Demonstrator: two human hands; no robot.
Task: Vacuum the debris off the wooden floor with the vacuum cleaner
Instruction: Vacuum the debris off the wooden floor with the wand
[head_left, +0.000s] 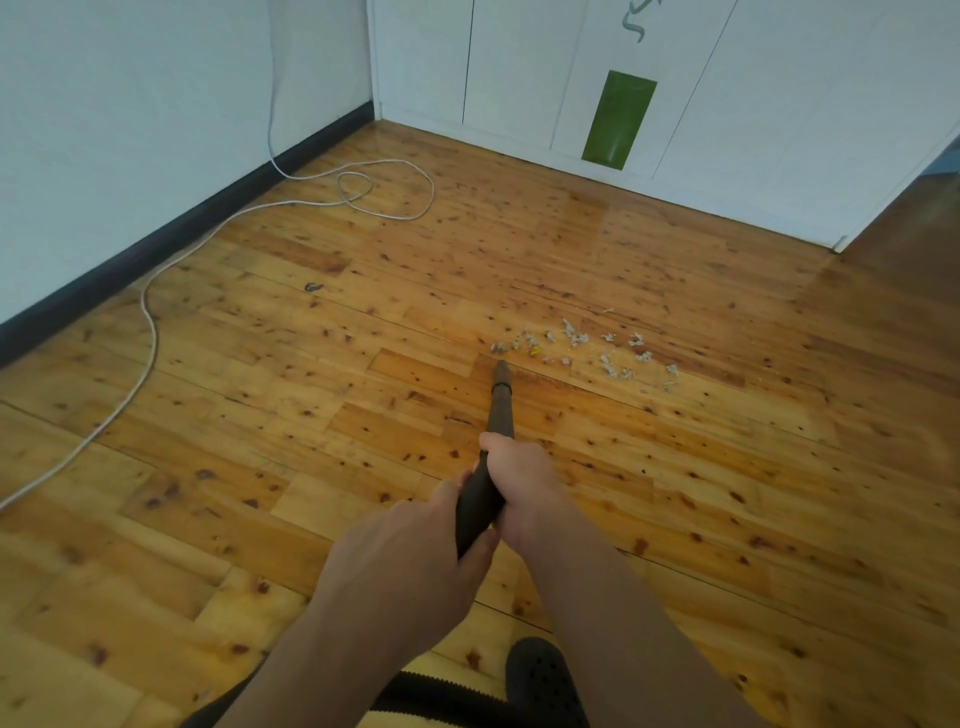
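**Asker:** Where are you in the job?

**Me:** Right at the start of the pickup, I'd judge. Both hands are clamped on the vacuum wand (500, 410). My right hand (519, 480) wraps the tube further along, and my left hand (415, 551) curls round the thick end nearer me.

**Asker:** And the debris?

**Me:** The debris (576, 343) lies on the wooden floor (260, 415), well apart from my fingers. The nearest scraps sit just beyond the nozzle tip (502, 368) at twelve o'clock, and the rest trails off toward two o'clock.

**Asker:** Next move?

**Me:** Probably nudge the tip onto those first scraps, then sweep right along the trail, keeping it low. I can't tell whether it touches the boards.

**Asker:** Anything in the way?

**Me:** The white cord (150, 312) loops at ten o'clock, well clear. The black hose (441, 696) runs by my shoe (545, 680) at six.
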